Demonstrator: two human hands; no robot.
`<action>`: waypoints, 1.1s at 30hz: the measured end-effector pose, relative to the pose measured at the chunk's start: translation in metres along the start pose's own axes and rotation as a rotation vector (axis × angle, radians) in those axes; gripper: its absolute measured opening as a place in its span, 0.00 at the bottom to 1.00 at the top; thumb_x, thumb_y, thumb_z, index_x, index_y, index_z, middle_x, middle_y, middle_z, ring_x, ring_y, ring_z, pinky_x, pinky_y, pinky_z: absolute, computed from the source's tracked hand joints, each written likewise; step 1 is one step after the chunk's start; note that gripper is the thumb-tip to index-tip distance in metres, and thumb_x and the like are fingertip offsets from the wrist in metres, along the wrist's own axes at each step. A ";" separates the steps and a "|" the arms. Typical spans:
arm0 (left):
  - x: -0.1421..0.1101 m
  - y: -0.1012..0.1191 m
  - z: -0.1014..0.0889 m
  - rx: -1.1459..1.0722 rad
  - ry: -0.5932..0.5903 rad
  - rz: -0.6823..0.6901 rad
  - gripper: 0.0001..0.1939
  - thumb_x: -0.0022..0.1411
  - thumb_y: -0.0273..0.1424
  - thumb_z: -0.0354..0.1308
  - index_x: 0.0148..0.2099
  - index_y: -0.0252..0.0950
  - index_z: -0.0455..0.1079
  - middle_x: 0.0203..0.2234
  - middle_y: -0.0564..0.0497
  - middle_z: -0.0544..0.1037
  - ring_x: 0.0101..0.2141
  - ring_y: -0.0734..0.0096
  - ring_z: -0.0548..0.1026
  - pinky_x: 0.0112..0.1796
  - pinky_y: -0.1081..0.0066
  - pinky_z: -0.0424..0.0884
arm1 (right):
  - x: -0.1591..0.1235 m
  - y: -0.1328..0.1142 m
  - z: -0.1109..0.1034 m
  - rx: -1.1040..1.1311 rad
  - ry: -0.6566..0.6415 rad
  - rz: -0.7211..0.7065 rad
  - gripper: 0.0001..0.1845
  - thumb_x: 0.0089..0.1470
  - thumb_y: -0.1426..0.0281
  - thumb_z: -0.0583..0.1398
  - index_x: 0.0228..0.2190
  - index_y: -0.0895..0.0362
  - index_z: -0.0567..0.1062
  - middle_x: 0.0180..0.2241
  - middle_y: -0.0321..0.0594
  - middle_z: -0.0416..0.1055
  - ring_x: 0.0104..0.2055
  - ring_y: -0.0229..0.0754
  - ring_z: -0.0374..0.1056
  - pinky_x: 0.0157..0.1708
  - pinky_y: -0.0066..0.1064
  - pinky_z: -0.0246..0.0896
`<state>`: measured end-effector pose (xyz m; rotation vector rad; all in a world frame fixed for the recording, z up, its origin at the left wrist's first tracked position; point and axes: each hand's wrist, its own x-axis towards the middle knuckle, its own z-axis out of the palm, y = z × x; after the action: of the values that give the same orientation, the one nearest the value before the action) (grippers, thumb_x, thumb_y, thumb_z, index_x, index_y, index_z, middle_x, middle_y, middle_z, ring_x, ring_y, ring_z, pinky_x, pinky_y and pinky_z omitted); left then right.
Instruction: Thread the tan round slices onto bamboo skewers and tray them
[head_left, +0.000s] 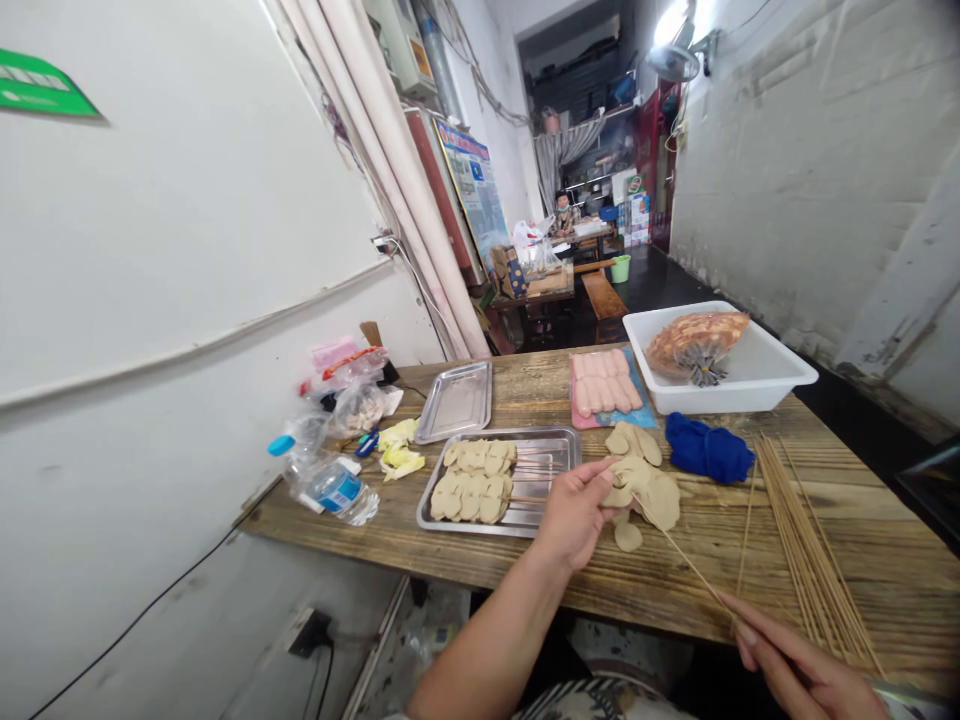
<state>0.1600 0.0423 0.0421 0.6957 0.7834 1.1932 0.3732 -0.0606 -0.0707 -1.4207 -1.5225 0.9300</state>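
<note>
My left hand [574, 515] is closed on a thin beige food slice [616, 488] above the wooden table. Pinched in my right hand [795, 655] is a bamboo skewer [694, 565], its far end meeting the slice at my left fingers. Whether the tip has gone through, I cannot tell. More loose beige slices [656, 495] lie under and behind my left hand. To the left, a metal tray [551, 437] bears two rows of skewered slices [472, 497], their sticks pointing right. A bundle of bare skewers [810, 550] lies on the table near my right hand.
Behind stand an upturned-looking metal tray [455, 400], a pack of pink sausages [604, 382] and a white tub [780, 375] holding a bagged food. A blue cloth [709, 448] lies right of the slices. A water bottle [341, 492] and plastic bags [360, 405] occupy the left end.
</note>
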 end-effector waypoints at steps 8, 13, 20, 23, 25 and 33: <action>0.001 -0.001 0.000 0.019 -0.035 0.003 0.17 0.46 0.32 0.64 0.39 0.28 0.73 0.31 0.43 0.77 0.31 0.66 0.75 0.36 0.65 0.70 | 0.002 -0.006 0.003 -0.004 0.028 -0.056 0.21 0.50 0.61 0.57 0.45 0.55 0.76 0.23 0.35 0.73 0.28 0.32 0.70 0.35 0.15 0.62; 0.002 0.000 0.000 0.047 -0.036 -0.016 0.19 0.45 0.33 0.65 0.40 0.28 0.73 0.30 0.43 0.77 0.29 0.66 0.75 0.35 0.66 0.69 | 0.005 -0.011 0.006 0.005 0.053 -0.089 0.21 0.50 0.63 0.57 0.45 0.56 0.76 0.24 0.34 0.74 0.29 0.31 0.71 0.35 0.12 0.61; 0.001 -0.004 0.002 0.028 -0.054 -0.030 0.17 0.44 0.33 0.66 0.37 0.27 0.73 0.31 0.42 0.77 0.31 0.65 0.75 0.38 0.64 0.70 | 0.008 -0.025 0.010 0.007 0.082 -0.124 0.20 0.49 0.63 0.58 0.43 0.57 0.77 0.22 0.34 0.74 0.25 0.31 0.71 0.32 0.12 0.62; -0.001 -0.010 0.003 0.046 -0.068 -0.048 0.18 0.44 0.34 0.66 0.37 0.26 0.73 0.31 0.42 0.77 0.31 0.65 0.75 0.38 0.64 0.69 | 0.010 -0.030 0.012 0.009 0.091 -0.101 0.20 0.49 0.62 0.57 0.43 0.57 0.77 0.21 0.34 0.73 0.24 0.32 0.70 0.31 0.14 0.63; -0.002 -0.014 0.004 0.055 -0.070 -0.059 0.18 0.44 0.35 0.66 0.36 0.26 0.73 0.29 0.42 0.77 0.32 0.64 0.75 0.39 0.64 0.69 | 0.012 -0.033 0.015 0.025 0.097 -0.071 0.21 0.49 0.61 0.57 0.42 0.57 0.77 0.22 0.35 0.74 0.26 0.34 0.71 0.31 0.16 0.64; 0.002 -0.016 -0.004 -0.130 -0.093 -0.092 0.20 0.51 0.36 0.61 0.45 0.32 0.69 0.41 0.41 0.75 0.40 0.62 0.74 0.43 0.60 0.68 | 0.020 -0.054 0.029 0.197 0.113 0.105 0.23 0.47 0.56 0.58 0.41 0.57 0.77 0.22 0.36 0.72 0.22 0.36 0.66 0.21 0.22 0.62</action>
<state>0.1660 0.0410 0.0267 0.5974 0.6476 1.1096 0.3254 -0.0441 -0.0302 -1.3964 -1.2476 1.0155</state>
